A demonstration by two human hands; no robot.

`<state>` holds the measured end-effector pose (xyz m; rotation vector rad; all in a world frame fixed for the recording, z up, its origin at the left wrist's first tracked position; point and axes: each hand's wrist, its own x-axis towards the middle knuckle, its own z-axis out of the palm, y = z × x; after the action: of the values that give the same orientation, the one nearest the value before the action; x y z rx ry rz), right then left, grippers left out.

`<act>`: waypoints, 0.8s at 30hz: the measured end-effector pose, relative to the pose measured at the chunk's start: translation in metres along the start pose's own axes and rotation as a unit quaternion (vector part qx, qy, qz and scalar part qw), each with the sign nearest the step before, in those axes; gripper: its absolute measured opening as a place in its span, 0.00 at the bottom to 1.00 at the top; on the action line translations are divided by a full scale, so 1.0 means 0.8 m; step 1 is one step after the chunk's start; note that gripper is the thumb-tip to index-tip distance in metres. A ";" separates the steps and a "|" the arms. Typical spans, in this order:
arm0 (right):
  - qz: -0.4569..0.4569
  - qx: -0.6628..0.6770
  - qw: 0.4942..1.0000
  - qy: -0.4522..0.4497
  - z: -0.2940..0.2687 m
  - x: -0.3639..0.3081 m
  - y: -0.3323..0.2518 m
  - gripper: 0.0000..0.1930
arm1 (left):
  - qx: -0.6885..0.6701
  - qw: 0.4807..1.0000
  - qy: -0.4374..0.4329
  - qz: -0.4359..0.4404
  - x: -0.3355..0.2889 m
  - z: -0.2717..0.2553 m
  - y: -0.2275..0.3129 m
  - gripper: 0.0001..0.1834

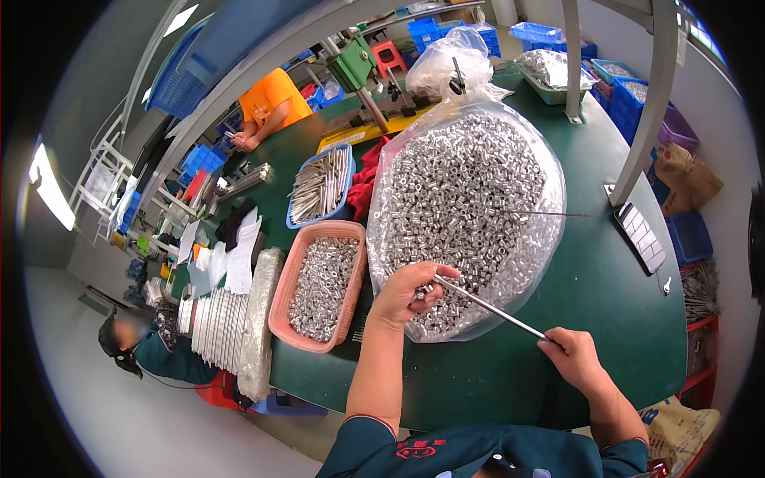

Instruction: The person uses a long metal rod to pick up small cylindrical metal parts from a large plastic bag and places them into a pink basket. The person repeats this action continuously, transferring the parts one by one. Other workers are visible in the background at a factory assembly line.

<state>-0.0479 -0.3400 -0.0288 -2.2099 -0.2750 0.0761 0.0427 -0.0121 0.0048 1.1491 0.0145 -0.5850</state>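
My right hand (570, 356) grips the lower end of a slim silver metal rod (502, 314), which slants up and left. At the rod's far end, my left hand (410, 293) is curled, its thumb and forefinger by the tip and a few small metal sleeves (422, 293) in its fingers. Whether a sleeve sits on the tip is too small to tell. Both hands are over the near edge of a big clear plastic bag (554, 239), spread wide and heaped with short silver sleeves (470, 187). A thin dark rod (558, 213) lies across the bag's right side.
Left of the bag stand a pink basket (279, 319) of metal pieces and a blue basket (348, 191) of rods. A green press (351, 64) stands behind. A phone (640, 239) and key (667, 284) lie right, near a shelf post. Two other people sit to the left.
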 end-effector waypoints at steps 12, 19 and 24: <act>-0.005 0.023 1.000 0.018 0.016 -0.002 0.004 0.07 | -0.082 0.996 -0.017 0.013 0.010 0.004 -0.015 0.27; 0.017 0.038 0.999 -0.005 0.011 -0.002 -0.001 0.08 | -0.126 0.991 0.030 0.043 0.002 -0.017 -0.001 0.19; 0.030 0.044 0.998 -0.017 0.010 -0.004 0.001 0.08 | -0.115 0.990 0.029 0.079 0.004 -0.022 -0.005 0.16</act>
<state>-0.0518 -0.3347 -0.0344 -2.1307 -0.2198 0.1557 0.0489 0.0005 -0.0070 0.9334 0.0383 -0.3980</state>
